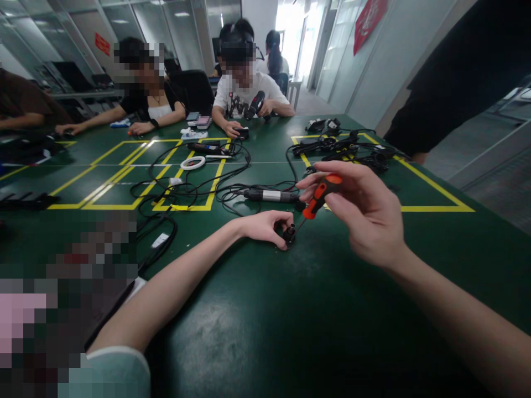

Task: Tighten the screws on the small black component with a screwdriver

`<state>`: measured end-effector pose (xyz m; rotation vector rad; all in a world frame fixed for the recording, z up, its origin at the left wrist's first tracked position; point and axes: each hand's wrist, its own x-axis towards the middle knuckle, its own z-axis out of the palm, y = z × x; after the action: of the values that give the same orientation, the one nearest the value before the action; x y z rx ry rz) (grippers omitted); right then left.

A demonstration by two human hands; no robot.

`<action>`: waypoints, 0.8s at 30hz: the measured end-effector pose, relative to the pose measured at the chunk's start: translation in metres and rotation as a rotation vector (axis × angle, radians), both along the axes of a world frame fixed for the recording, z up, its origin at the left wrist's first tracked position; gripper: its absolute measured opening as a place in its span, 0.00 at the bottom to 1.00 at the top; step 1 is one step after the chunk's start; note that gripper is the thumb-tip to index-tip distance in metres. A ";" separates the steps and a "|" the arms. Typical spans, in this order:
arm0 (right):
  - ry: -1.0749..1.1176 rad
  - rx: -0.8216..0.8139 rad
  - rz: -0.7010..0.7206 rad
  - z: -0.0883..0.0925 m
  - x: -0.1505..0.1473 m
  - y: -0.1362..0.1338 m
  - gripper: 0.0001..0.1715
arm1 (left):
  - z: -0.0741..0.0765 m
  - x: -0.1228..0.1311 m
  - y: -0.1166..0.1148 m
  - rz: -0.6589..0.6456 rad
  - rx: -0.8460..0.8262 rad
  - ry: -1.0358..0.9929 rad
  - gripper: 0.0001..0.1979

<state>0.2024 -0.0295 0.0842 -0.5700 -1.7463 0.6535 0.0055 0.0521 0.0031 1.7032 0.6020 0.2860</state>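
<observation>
Right grip [369, 215] holds an orange-and-black plastic-handled screwdriver [319, 195] beside a small black cylindrical part [290, 234] the left grip [263, 226] pinches, work seemingly unfinished.

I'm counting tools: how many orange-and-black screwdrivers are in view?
1 visible: the screwdriver in the right hand, angled down toward the small black part in the left hand. Others may be hidden among the cables.
</observation>
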 end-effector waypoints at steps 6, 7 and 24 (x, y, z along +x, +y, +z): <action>-0.038 0.128 -0.078 0.001 0.002 0.003 0.17 | 0.000 -0.001 -0.001 0.007 -0.019 -0.013 0.20; -0.045 0.132 -0.084 0.001 0.002 0.003 0.18 | 0.000 -0.001 -0.001 0.009 -0.021 -0.014 0.19; 0.012 0.044 -0.029 -0.002 0.000 0.001 0.18 | -0.001 0.001 0.000 0.021 -0.003 -0.007 0.20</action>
<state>0.2025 -0.0288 0.0822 -0.5586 -1.7337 0.5953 0.0066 0.0521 0.0017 1.6928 0.6155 0.3061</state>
